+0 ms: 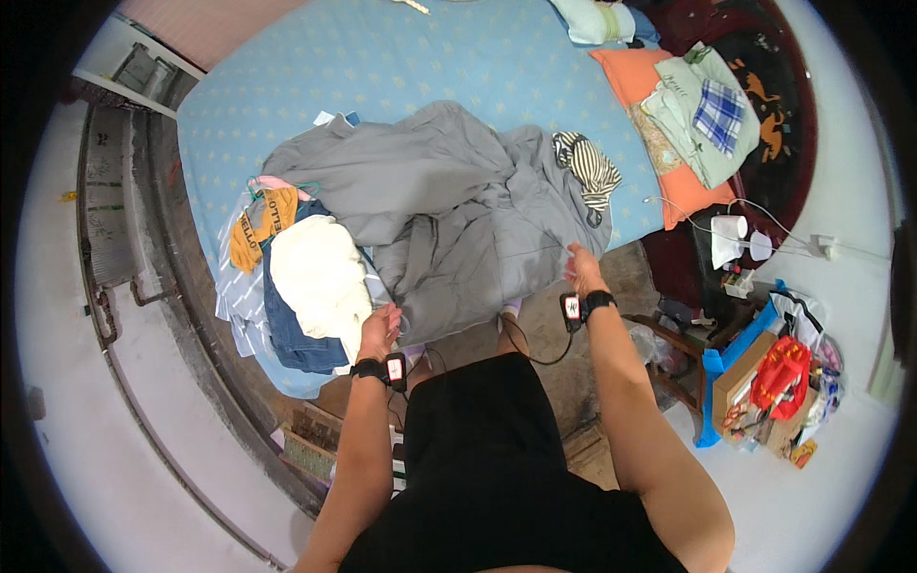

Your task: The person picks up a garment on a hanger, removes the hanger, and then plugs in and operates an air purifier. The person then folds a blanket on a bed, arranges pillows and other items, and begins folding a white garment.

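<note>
A large grey fabric cover (458, 193) lies rumpled across the near side of the bed, its near edge hanging over. My left hand (380, 329) is at its near left corner, beside a cream garment (315, 272); whether the fingers grip the grey fabric cannot be told. At the near right edge of the cover, my right hand (585, 270) has its fingers partly curled, and a grip on the edge is likewise unclear. Under the cream garment lie blue denim (301, 351) and striped cloth (233, 294). A mustard garment (263, 225) with lettering lies beside them. A striped black-and-cream cloth (591, 168) rests on the cover's right part.
The bed has a blue patterned sheet (344, 64). Orange pillows (630, 71) and folded green bedding (716, 107) are at the right. A dark bedside table (673, 258) carries cups and cables. A wooden chair (673, 344) and a cardboard box (741, 379) of items stand at the right.
</note>
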Demonstrator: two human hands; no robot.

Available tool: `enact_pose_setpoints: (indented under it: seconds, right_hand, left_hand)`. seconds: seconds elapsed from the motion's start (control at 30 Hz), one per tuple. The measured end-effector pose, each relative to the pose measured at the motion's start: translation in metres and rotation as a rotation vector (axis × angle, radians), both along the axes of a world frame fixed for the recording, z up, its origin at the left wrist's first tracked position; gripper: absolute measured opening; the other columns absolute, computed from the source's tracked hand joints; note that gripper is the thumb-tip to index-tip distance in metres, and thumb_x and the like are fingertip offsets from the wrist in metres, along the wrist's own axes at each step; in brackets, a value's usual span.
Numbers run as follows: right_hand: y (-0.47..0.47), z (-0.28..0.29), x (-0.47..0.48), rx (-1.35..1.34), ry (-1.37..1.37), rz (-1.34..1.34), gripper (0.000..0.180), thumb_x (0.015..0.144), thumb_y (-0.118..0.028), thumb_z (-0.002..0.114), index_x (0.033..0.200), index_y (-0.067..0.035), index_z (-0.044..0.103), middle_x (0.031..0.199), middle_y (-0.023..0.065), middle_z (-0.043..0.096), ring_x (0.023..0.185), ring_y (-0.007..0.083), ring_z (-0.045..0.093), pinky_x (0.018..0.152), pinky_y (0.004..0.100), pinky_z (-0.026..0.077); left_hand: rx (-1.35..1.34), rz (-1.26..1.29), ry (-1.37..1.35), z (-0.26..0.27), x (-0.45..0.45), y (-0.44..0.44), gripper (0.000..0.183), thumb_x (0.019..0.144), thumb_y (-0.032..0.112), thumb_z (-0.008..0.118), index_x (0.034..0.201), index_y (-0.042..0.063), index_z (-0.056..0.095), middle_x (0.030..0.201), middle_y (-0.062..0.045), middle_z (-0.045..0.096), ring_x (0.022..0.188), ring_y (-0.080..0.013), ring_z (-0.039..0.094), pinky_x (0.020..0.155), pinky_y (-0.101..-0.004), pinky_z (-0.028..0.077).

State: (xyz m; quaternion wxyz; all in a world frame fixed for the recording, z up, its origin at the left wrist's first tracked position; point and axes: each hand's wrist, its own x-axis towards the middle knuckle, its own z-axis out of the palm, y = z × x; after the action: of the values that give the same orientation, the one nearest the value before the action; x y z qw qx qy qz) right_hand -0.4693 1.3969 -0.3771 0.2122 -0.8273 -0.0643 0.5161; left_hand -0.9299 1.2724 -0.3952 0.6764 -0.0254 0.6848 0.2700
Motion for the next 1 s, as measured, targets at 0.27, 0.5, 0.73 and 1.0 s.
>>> enact_pose_setpoints:
  seconds: [0.27,0.5,0.73,1.0]
  right_hand:
    - [0.091,-0.112,0.098,-0.018,-0.412,0.741,0.036,0.090,-0.043,0.057,0.120,-0.025,0.066,0.152,0.0180,0.035,0.143,0.0378,0.021,0.107,0.0533,0.035]
    - [0.148,-0.143,0.137,0.090,-0.521,0.779,0.034,0.090,-0.041,0.061,0.120,-0.028,0.067,0.160,0.0163,0.015,0.142,0.0420,0.018,0.108,0.0610,0.031]
    - [0.204,-0.197,0.171,0.039,-0.351,0.913,0.043,0.096,-0.027,0.053,0.128,0.001,0.056,0.150,0.0275,0.029,0.134,0.0456,0.033,0.109,0.0518,0.035]
    - [0.243,-0.150,0.203,0.449,-0.291,0.384,0.050,0.097,-0.025,0.053,0.136,0.005,0.047,0.151,0.0253,0.030,0.137,0.0416,0.033,0.113,0.0454,0.032]
  left_hand:
    - [-0.089,0.290,-0.133,-0.111,0.081,-0.080,0.024,0.097,0.023,0.051,0.111,0.007,0.063,0.100,-0.008,0.067,0.089,-0.0202,0.063,0.072,-0.0313,0.052]
    - [-0.079,-0.182,-0.020,-0.021,0.197,0.025,0.031,0.096,0.029,0.055,0.118,0.008,0.060,0.110,-0.007,0.067,0.095,-0.0163,0.062,0.086,-0.0306,0.047]
    - [-0.035,-0.072,0.018,-0.039,0.206,0.029,0.033,0.098,0.029,0.052,0.121,0.005,0.059,0.112,-0.007,0.067,0.103,-0.0179,0.063,0.086,-0.0321,0.048]
    - [-0.103,-0.078,0.007,-0.044,0.202,0.005,0.038,0.094,0.030,0.056,0.121,0.004,0.058,0.109,-0.011,0.067,0.099,-0.0214,0.064,0.083,-0.0317,0.050]
